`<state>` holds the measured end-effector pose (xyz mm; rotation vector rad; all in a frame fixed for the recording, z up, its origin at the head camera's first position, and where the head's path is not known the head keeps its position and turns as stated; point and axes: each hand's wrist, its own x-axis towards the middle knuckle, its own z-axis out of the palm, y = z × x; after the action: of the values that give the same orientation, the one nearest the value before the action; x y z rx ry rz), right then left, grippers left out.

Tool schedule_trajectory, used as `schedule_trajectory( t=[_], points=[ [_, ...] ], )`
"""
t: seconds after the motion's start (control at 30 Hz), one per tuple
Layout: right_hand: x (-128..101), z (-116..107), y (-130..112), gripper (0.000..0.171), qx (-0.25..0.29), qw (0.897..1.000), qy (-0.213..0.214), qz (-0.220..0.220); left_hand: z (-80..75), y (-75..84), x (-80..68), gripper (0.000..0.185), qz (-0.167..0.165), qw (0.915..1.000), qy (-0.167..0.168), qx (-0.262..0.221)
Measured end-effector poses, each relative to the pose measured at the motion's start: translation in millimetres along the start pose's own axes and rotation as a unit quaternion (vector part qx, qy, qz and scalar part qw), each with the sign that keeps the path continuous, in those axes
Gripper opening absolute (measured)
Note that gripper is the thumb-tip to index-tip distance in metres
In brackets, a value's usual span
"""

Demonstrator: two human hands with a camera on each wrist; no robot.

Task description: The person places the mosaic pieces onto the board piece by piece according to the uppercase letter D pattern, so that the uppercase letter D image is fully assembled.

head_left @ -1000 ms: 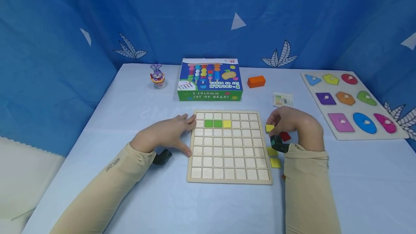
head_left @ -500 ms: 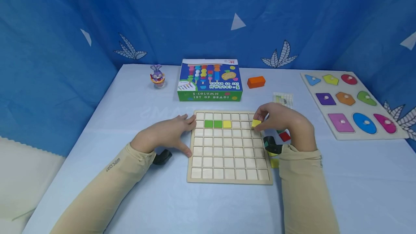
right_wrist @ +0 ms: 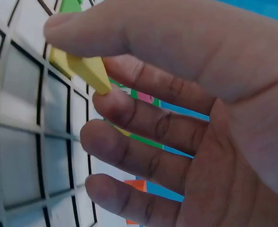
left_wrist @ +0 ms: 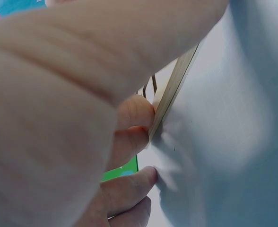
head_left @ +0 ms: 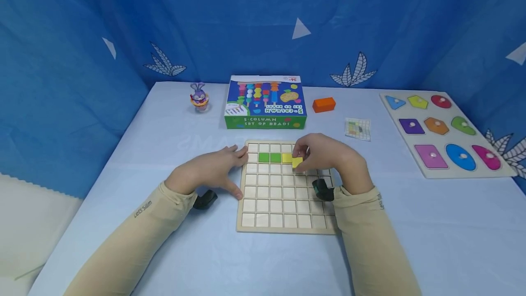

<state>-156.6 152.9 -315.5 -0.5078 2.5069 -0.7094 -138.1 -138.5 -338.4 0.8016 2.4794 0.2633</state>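
The yellow tile [head_left: 297, 162] is pinched between the thumb and forefinger of the right hand [head_left: 324, 156], just above the wooden grid board [head_left: 287, 214], right beside the yellow square [head_left: 286, 157] already set in the second row next to two green squares [head_left: 269, 157]. The other fingers [right_wrist: 125, 146] of that hand are loosely curled beneath it. A second ago the hand held the tile off the board's right edge, over the loose tiles there; half a second ago it was over the board's right columns; now it has come leftward to the middle. The left hand [head_left: 209, 170] has stayed put, fingers nearly straight, pressing the board's left edge [left_wrist: 174, 90].

The right forearm now covers the loose tiles beside the board. Whether the tile touches the board cannot be told. The left wrist view is mostly filled by blurred palm.
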Motion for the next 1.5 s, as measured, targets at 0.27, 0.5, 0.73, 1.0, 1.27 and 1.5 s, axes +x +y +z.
schedule_trajectory(
  t=[0.27, 0.5, 0.73, 1.0, 1.27, 1.5],
  points=[
    [8.0, 15.9, -13.7, 0.023, 0.012, 1.0, -0.007, -0.011, 2.2, 0.0, -1.3, 0.113, -0.003, 1.0, -0.002, 0.001],
    [14.8, 26.9, -20.1, 0.022, -0.008, 0.999, 0.007, -0.036, 4.5, -0.9, -0.9, 0.113, -0.003, 1.0, -0.003, 0.002],
    [17.8, 32.2, -24.7, 0.023, -0.017, 0.999, 0.007, -0.045, 5.2, -1.2, -1.2, 0.113, 0.0, 1.0, -0.003, 0.007],
    [20.7, 33.7, -32.9, 0.024, -0.011, 0.998, -0.003, -0.058, 2.5, -1.1, -0.4, 0.113, -0.001, 0.9999, -0.002, 0.013],
    [25.4, 35.8, -37.1, 0.023, -0.027, 0.997, 0.013, -0.073, -2.3, -0.5, 0.4, 0.113, 0.003, 0.9998, 0.006, 0.019],
    [32.2, 45.3, -41.6, 0.023, -0.065, 0.995, 0.022, -0.073, -0.4, -2.2, 1.1, 0.114, 0.0, 0.9999, -0.001, 0.014]
  ],
)
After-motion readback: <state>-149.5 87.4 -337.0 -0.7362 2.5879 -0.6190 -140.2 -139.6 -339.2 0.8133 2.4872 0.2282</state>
